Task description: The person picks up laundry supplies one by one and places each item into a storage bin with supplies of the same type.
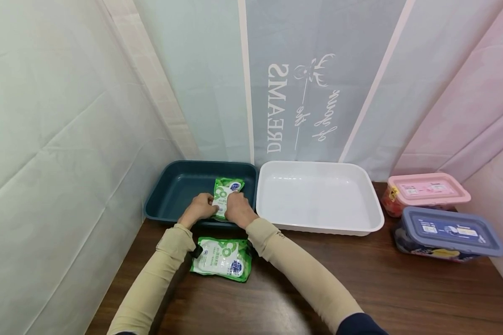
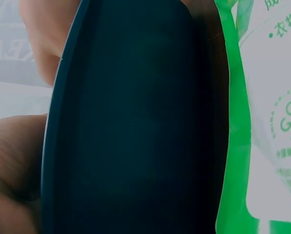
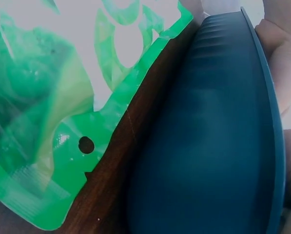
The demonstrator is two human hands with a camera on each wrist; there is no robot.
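A green-and-white detergent pouch (image 1: 221, 195) is inside the dark teal tray (image 1: 180, 190), near its right end and front rim. My left hand (image 1: 199, 208) holds the pouch by its left edge, thumb against it. On the opposite edge, my right hand (image 1: 240, 209) grips it with curled fingers. Below my wrists, a second green-and-white pouch (image 1: 222, 258) lies flat on the table. Both wrist views show the tray's outer wall (image 2: 130, 117) close up beside this second pouch (image 3: 62, 161). The hands are partly hidden behind the tray rim there.
A white tray (image 1: 318, 225) stands to the right, beside the teal one. Farther right on the wooden table (image 1: 327, 265) are a pink-lidded box (image 1: 427, 188) and a blue-lidded box (image 1: 452, 232). Fabric curtains (image 1: 193, 83) hang behind and at the sides.
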